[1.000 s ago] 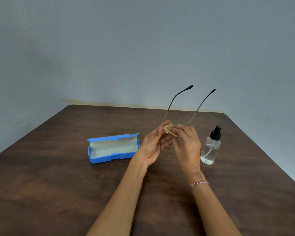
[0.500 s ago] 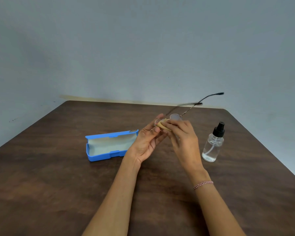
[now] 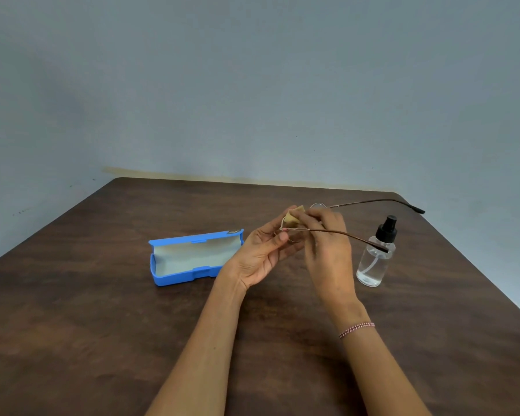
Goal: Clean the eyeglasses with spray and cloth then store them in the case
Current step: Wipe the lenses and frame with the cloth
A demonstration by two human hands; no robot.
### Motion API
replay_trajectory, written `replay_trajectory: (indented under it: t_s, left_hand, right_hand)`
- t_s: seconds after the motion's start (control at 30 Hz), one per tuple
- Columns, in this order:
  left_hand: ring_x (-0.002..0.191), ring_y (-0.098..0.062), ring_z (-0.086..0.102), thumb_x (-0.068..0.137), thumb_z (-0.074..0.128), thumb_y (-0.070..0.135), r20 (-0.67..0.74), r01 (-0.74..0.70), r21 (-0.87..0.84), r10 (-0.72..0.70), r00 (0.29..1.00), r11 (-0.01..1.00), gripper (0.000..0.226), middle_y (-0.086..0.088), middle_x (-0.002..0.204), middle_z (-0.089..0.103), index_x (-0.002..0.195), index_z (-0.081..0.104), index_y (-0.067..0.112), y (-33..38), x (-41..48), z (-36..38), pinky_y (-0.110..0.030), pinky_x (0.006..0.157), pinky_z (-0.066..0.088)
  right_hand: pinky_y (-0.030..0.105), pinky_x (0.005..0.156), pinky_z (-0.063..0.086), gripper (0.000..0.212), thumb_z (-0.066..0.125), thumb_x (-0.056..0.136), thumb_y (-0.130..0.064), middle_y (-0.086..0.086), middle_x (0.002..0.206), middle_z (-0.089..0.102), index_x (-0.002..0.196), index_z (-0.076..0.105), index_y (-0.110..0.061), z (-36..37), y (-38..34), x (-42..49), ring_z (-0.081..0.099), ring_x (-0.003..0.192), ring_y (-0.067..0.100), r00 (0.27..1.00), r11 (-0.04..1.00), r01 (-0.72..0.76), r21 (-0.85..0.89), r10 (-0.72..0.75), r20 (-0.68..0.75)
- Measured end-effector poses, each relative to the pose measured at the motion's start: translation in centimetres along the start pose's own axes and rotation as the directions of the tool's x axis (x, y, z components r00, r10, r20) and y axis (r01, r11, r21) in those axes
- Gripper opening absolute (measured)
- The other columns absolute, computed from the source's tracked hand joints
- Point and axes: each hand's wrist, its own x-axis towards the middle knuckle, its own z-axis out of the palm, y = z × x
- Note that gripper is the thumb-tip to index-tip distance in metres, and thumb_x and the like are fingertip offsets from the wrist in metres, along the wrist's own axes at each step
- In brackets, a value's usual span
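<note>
Eyeglasses (image 3: pixel 286 229) tipped from upright, temples (image 3: pixel 373 201) now pointing right, cloth (image 3: pixel 291 218) pinched against them

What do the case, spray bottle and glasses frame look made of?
Case: probably moulded plastic, matte blue, pale fabric-like lining. Spray bottle: see-through body, glass or clear plastic, cannot tell; black pump head looks plastic. Eyeglasses: thin brownish wire frame, likely metal, dark sleeved temple tips.

The dark wooden table (image 3: pixel 102 340) carries a blue case (image 3: pixel 192 259) and spray bottle (image 3: pixel 374 259).
</note>
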Motion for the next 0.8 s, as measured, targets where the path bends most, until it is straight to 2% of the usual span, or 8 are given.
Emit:
replay_trajectory:
  t_s: [0.13, 0.23, 0.33, 0.43, 0.53, 0.6, 0.73, 0.8]
  left_hand:
    - [0.097, -0.015, 0.068, 0.052, 0.091, 0.022, -0.037, -0.065, -0.007, 0.065, 0.997, 0.998, 0.061, -0.003, 0.108, 0.071, 0.110, 0.071, 0.024, 0.7, -0.1, -0.1, -0.027, 0.080, 0.056]
    - [0.097, -0.015, 0.069, 0.052, 0.091, 0.024, -0.030, -0.125, -0.014, 0.124, 0.992, 0.992, 0.057, -0.005, 0.108, 0.072, 0.106, 0.072, 0.023, 1.3, -0.2, 0.0, -0.025, 0.078, 0.056]
    - [0.096, -0.015, 0.069, 0.049, 0.092, 0.022, -0.017, -0.087, 0.006, 0.087, 0.996, 0.996, 0.058, -0.004, 0.105, 0.072, 0.104, 0.073, 0.021, 1.3, -0.3, 0.4, -0.025, 0.077, 0.056]
    - [0.093, -0.013, 0.069, 0.048, 0.092, 0.021, -0.012, -0.041, 0.034, 0.041, 0.999, 0.999, 0.057, -0.002, 0.101, 0.073, 0.102, 0.074, 0.020, 1.0, -0.3, 0.6, -0.025, 0.074, 0.057]
    - [0.090, -0.011, 0.069, 0.048, 0.092, 0.023, -0.020, -0.040, 0.065, 0.041, 0.999, 0.997, 0.058, 0.000, 0.096, 0.073, 0.104, 0.073, 0.023, 1.0, -0.3, 0.3, -0.023, 0.075, 0.056]
    - [0.091, -0.012, 0.069, 0.049, 0.092, 0.022, -0.017, -0.041, 0.064, 0.042, 0.999, 0.997, 0.059, -0.001, 0.099, 0.073, 0.105, 0.073, 0.023, 1.2, -0.4, 0.2, -0.024, 0.075, 0.056]
    - [0.091, -0.015, 0.070, 0.053, 0.087, 0.019, -0.003, 0.004, 0.128, -0.004, 1.000, 0.992, 0.048, -0.002, 0.096, 0.074, 0.099, 0.075, 0.018, 1.0, -0.5, 0.5, -0.024, 0.075, 0.056]
    - [0.091, -0.014, 0.069, 0.055, 0.088, 0.020, -0.003, 0.020, 0.153, -0.020, 1.000, 0.988, 0.046, -0.002, 0.095, 0.074, 0.099, 0.075, 0.016, 0.9, -0.5, 0.5, -0.026, 0.075, 0.056]
  right_hand:
    - [0.018, 0.094, 0.041, 0.035, 0.063, 0.080, 0.009, -0.007, 0.113, 0.046, 0.111, 0.065, -0.008, -0.4, -0.6, -0.2, 0.050, 0.107, 0.016, 0.996, 0.989, 0.066, 0.130, -0.074, 0.053]
    - [0.020, 0.090, 0.043, 0.033, 0.063, 0.082, 0.006, -0.006, 0.109, 0.044, 0.112, 0.065, -0.007, -0.6, -0.7, 0.0, 0.050, 0.102, 0.015, 0.995, 0.994, 0.082, 0.075, -0.086, 0.052]
    - [0.020, 0.085, 0.044, 0.035, 0.063, 0.081, 0.006, -0.005, 0.107, 0.043, 0.114, 0.064, -0.006, -0.5, -0.7, 0.0, 0.048, 0.099, 0.015, 1.000, 0.999, 0.022, 0.048, -0.021, -0.021]
    - [0.022, 0.085, 0.046, 0.032, 0.057, 0.086, -0.002, -0.006, 0.107, 0.043, 0.116, 0.064, -0.008, -0.6, -0.9, 0.0, 0.049, 0.100, 0.013, 0.996, 0.996, -0.035, 0.083, 0.041, -0.074]
    - [0.012, 0.093, 0.039, 0.039, 0.055, 0.082, 0.003, -0.007, 0.111, 0.047, 0.118, 0.063, -0.009, -0.5, -1.2, -0.1, 0.046, 0.105, 0.008, 0.998, 0.989, 0.063, 0.136, -0.059, -0.027]
    - [0.009, 0.094, 0.035, 0.041, 0.059, 0.079, 0.005, -0.004, 0.111, 0.053, 0.117, 0.065, -0.010, -0.4, -1.0, 0.0, 0.046, 0.105, 0.008, 0.995, 0.990, 0.099, 0.098, -0.098, -0.015]
    - [0.012, 0.086, 0.036, 0.047, 0.060, 0.075, 0.014, 0.008, 0.109, 0.057, 0.116, 0.065, -0.010, -0.5, -0.3, 0.3, 0.047, 0.101, 0.015, 0.997, 0.999, -0.048, -0.003, 0.047, -0.066]
    - [0.011, 0.088, 0.035, 0.045, 0.055, 0.076, 0.013, 0.004, 0.110, 0.051, 0.113, 0.065, -0.010, -0.5, -0.5, 0.2, 0.045, 0.101, 0.014, 1.000, 0.999, -0.011, 0.039, 0.012, -0.028]
